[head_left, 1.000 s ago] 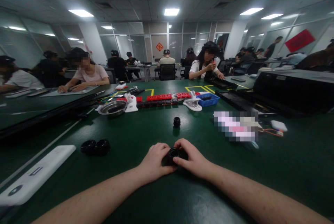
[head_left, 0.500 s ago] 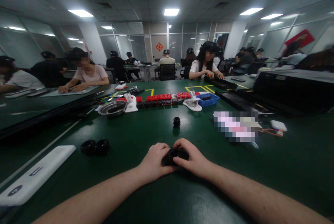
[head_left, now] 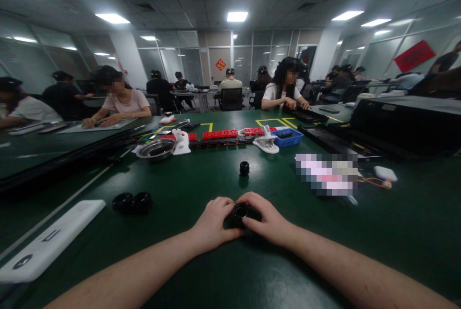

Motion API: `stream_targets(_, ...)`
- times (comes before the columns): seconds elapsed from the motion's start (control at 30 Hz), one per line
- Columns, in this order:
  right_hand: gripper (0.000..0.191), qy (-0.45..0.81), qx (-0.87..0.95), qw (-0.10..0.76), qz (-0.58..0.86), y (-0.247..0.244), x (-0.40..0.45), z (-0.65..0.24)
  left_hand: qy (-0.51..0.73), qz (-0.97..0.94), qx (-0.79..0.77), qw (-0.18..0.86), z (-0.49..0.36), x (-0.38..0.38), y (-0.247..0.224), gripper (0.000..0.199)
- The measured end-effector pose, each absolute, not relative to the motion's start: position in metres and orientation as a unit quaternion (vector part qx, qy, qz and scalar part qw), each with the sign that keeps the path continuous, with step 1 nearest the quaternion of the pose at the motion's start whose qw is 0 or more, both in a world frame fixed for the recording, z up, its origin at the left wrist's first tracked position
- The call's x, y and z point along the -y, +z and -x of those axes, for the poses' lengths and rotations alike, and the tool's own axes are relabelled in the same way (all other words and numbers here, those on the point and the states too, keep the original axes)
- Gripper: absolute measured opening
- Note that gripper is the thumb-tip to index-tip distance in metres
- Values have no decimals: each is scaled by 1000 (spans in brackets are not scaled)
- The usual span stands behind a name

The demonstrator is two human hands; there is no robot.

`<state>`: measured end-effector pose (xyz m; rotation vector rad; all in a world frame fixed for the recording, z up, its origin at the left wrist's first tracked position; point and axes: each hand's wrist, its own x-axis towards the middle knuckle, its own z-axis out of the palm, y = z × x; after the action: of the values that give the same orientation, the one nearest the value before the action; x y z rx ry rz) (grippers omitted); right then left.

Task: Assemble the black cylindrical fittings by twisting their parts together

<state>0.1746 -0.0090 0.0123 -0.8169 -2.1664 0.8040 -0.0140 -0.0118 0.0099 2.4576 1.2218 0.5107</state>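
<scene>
Low over the green table [head_left: 180, 189], my left hand [head_left: 214, 221] and my right hand [head_left: 269, 220] meet around a black cylindrical part [head_left: 239, 220] with a round opening facing up. The left fingers and thumb close on its left side. From the right, my other hand's fingers reach over the far rim and the thumb presses near the opening. Much of the part is covered by the hands. Straight ahead stands a smaller black ribbed cylinder [head_left: 244, 168]. Two black ring-shaped parts [head_left: 132, 203] lie touching each other to the left.
A long white case [head_left: 54, 239] lies at the left. Farther back are a metal bowl [head_left: 156, 149], white clamp stands [head_left: 266, 142], red strips [head_left: 220, 134] and a blue tray [head_left: 289, 138]. Black panels [head_left: 334, 142] flank the right. Co-workers [head_left: 284, 89] sit across the table.
Both hands stay around the black part; the right fingers and thumb have shifted slightly on it. Its opening shows a little more. In the background, people at the far right have moved.
</scene>
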Motion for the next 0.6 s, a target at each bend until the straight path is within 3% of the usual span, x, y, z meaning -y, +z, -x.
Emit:
stream_targets(0.2, 51, 349, 809, 342, 325, 5, 8, -176, 191, -868, -428, 165, 15, 12, 7, 37)
stream_targets(0.47, 31, 309, 817, 340, 349, 10, 8, -173, 188, -866, -432, 169, 14, 12, 8, 36)
stream_targets(0.6, 49, 338, 824, 338, 305, 9, 9, -175, 190, -866, -432, 166, 15, 11, 5, 38)
